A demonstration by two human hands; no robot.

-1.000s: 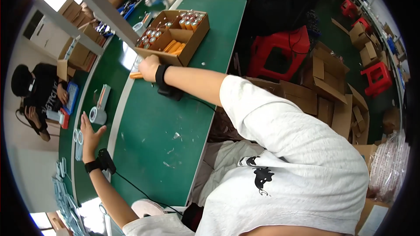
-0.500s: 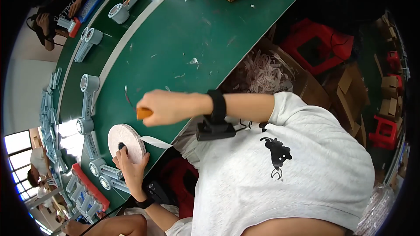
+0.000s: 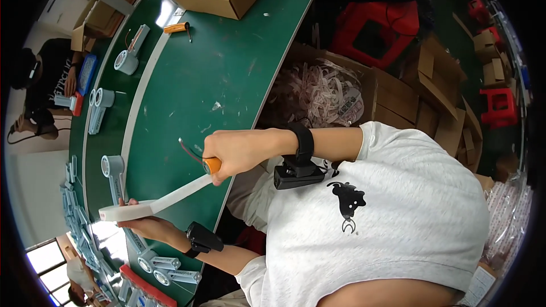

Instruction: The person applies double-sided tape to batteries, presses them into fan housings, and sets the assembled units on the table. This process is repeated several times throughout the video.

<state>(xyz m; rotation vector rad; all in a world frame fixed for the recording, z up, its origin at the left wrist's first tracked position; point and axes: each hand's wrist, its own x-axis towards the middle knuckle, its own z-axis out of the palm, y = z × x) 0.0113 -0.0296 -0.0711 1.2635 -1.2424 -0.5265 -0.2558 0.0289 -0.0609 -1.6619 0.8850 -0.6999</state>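
My right hand [image 3: 242, 150] is closed around an orange cylindrical battery pack [image 3: 212, 165] with thin wires sticking out. From its fingers a white tape strip [image 3: 182, 194] runs taut down to a roll of white tape [image 3: 122, 212]. My left hand [image 3: 152, 229] holds that roll from below, raised above the table and seen nearly edge-on. Most of the battery pack is hidden inside my right hand. Both wrists wear black bands with small black devices.
On the green table [image 3: 187, 102], another orange battery pack [image 3: 176, 28] lies near a cardboard box [image 3: 244, 8] of similar packs. Pale blue fan bodies [image 3: 112, 166] line the far strip. A red tray [image 3: 145, 285] is near left; a scrap-filled carton [image 3: 369, 88] stands right. Another person [image 3: 54, 74] sits opposite.
My left hand has lifted and tilted the tape roll. The strip, earlier hanging loose toward the table edge, now stretches to my right hand. The view has shifted.
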